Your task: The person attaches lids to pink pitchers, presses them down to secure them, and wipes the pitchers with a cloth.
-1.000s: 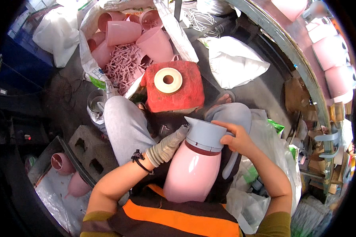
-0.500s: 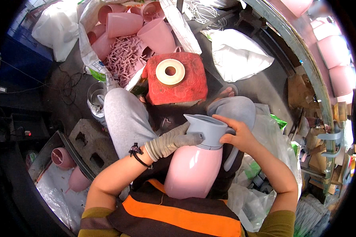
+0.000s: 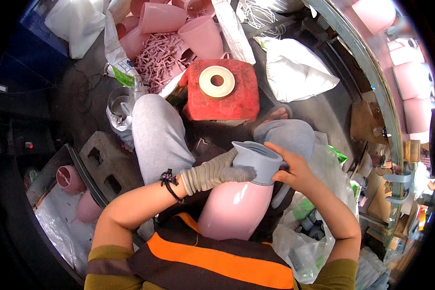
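Note:
A pink jug (image 3: 234, 210) leans in my lap, its top tilted away to the right. Around its mouth sits a grey-blue plastic collar (image 3: 263, 169) with a pointed spout facing left. My left hand (image 3: 217, 172), in a grey knit glove, wraps the collar's left side with the thumb along its front. My bare right hand (image 3: 296, 169) grips the opposite side near the top of the handle (image 3: 280, 195), which hangs down partly hidden behind the wrist. Both hands are closed on the collar.
Ahead, a cream ring (image 3: 207, 88) lies on a red cloth-covered block (image 3: 222, 108). Behind it, a sack (image 3: 115, 53) holds pink vessels and scraps. A white sack (image 3: 299, 72) stands farther right. A plastic bag (image 3: 295, 246) with dark pieces lies at my right, a concrete block (image 3: 106, 159) at left.
The view has shifted slightly, moving the surroundings. Both hands keep their hold on the collar; the jug has turned a little, and less of its handle shows.

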